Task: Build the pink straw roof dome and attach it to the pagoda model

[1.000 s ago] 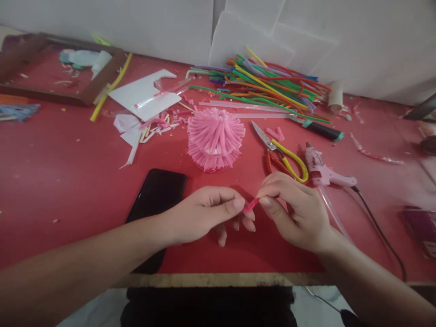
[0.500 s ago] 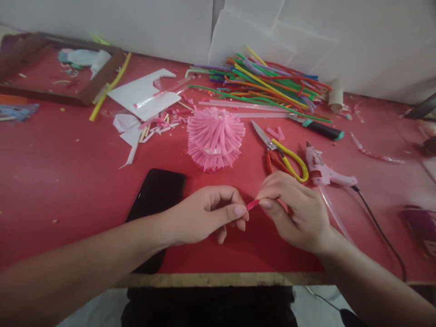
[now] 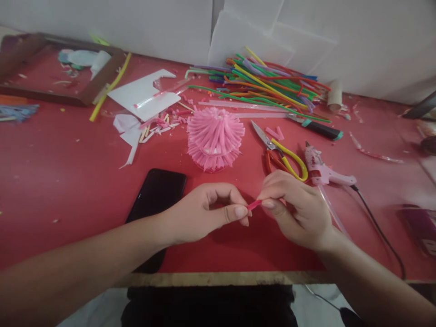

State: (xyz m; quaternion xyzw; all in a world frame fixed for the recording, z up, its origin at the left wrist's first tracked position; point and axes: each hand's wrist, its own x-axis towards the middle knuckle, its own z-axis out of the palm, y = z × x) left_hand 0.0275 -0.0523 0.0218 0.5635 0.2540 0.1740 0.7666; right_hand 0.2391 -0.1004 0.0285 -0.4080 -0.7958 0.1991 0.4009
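Observation:
Between my two hands is a short dark-pink piece of pipe cleaner [image 3: 254, 205]. My left hand [image 3: 211, 211] pinches its left end between thumb and fingers. The right end is pinched by the thumb and forefinger of my right hand [image 3: 294, 209]. Just beyond the hands stands a pink tiered craft piece [image 3: 215, 138] made of many short pink strips. Scissors [image 3: 284, 154] with red and yellow handles lie behind my right hand. A black phone [image 3: 158, 193] lies beside my left hand, partly hidden under the forearm.
A pink glue gun [image 3: 325, 170] with a cord lies at right, near a cutter knife [image 3: 322, 129]. Colourful pipe cleaners [image 3: 272, 84] are heaped at the back. Paper scraps [image 3: 143, 97] lie left of the craft piece, and a brown frame [image 3: 61, 96] sits far left.
The hands keep hold of the pink piece in nearly the same place. The lower fingers of my left hand have curled in a little.

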